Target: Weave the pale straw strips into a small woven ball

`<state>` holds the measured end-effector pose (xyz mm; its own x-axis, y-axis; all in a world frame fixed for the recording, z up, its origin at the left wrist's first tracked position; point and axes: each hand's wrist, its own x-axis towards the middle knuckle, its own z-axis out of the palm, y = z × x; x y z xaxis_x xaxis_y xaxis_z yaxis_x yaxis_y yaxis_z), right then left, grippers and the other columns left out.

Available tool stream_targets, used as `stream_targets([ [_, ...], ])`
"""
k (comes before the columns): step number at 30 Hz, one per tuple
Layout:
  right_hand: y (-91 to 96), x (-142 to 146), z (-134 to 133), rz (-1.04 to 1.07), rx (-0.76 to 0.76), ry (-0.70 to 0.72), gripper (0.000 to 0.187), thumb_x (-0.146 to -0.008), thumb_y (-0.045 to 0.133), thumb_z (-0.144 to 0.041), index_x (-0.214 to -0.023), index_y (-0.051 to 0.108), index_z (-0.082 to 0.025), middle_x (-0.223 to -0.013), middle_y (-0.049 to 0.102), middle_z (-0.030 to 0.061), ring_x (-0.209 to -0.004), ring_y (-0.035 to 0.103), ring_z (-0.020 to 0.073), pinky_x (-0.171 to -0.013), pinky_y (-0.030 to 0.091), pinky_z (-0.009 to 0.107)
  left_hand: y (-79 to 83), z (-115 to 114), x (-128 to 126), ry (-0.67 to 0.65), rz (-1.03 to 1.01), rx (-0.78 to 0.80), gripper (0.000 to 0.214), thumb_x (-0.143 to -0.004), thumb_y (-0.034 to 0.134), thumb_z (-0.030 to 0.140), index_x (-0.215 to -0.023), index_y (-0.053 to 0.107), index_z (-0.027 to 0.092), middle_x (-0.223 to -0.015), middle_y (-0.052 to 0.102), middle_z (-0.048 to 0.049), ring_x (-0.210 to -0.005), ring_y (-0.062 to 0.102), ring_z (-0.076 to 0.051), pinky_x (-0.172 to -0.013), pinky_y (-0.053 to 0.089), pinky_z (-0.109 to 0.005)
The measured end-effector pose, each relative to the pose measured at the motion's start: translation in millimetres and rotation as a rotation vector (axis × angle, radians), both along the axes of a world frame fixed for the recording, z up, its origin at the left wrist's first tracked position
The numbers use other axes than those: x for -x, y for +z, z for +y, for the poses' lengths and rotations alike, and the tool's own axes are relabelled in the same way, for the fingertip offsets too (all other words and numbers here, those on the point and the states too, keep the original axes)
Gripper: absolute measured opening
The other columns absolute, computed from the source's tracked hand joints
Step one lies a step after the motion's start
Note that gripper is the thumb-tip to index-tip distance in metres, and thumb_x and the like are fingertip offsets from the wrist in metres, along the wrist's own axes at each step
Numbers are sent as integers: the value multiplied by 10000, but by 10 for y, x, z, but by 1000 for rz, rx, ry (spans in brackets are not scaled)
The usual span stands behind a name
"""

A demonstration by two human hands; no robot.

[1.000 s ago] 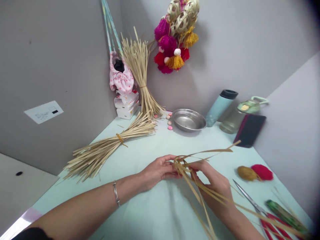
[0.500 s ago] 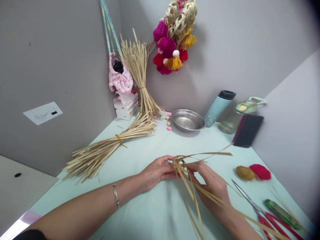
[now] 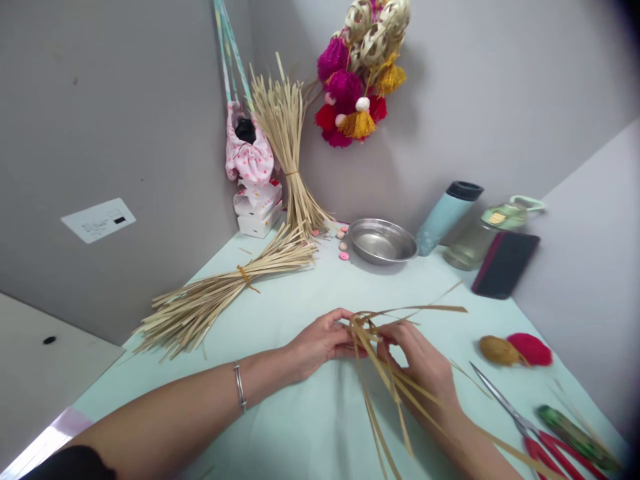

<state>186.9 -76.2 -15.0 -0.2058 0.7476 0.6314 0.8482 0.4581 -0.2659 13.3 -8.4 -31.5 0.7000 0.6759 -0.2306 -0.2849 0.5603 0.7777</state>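
Note:
Between my hands is a small loop of woven straw strips (image 3: pixel 367 337), its loose ends trailing toward me and to the right. My left hand (image 3: pixel 325 343), with a silver bangle on the wrist, grips the left side of the weave, the thumb above and fingers beneath. On the right side, my right hand (image 3: pixel 417 357) pinches the strips between thumb and forefinger. Long strips pass in front of this hand and over its wrist. The exact crossing of the strips at the fingertips is too small to make out.
One tied straw bundle (image 3: pixel 225 287) lies at left; another bundle (image 3: pixel 293 160) stands behind. A metal bowl (image 3: pixel 383 241), blue tumbler (image 3: pixel 450 217), green bottle (image 3: pixel 487 233) and phone (image 3: pixel 506 265) line the back. Yarn balls (image 3: pixel 530 349) and red-handled scissors (image 3: pixel 525 423) lie right.
The view has shifted slightly, so the background sits further right. Both hands keep hold of the straw weave, and its hanging ends have swung a little.

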Motion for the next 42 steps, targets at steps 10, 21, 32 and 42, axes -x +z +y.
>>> stream_targets([
  [10,49,41,9,202,176,-120,38,-901,543,-211,-880,575,-220,-726,616,10,-621,587,157,-494,457,219,-26,-16,-4,10,6,-13,362,-728,776,295,-993,565,170,-865,682,-34,-796,685,-162,-913,491,-390],
  [21,-18,27,21,261,265,-149,11,-850,540,-219,-847,534,-226,-741,595,17,-639,573,169,-392,348,198,-45,-10,-20,8,1,-33,381,-708,795,303,-983,568,169,-822,674,-24,-774,679,-154,-896,497,-379],
  [32,26,-6,50,243,316,-133,180,-871,575,-325,-736,502,-232,-687,544,-18,-602,511,156,-561,419,240,-49,-27,-14,-8,0,-33,408,-686,812,324,-984,600,142,-903,708,-79,-836,688,-184,-919,489,-405],
  [42,75,70,99,709,414,-96,207,-742,694,-347,-716,542,-209,-637,539,-16,-563,523,154,-509,436,248,-74,-20,-9,-25,6,-15,450,-664,828,296,-1032,619,142,-872,718,-69,-794,701,-176,-887,515,-380],
])
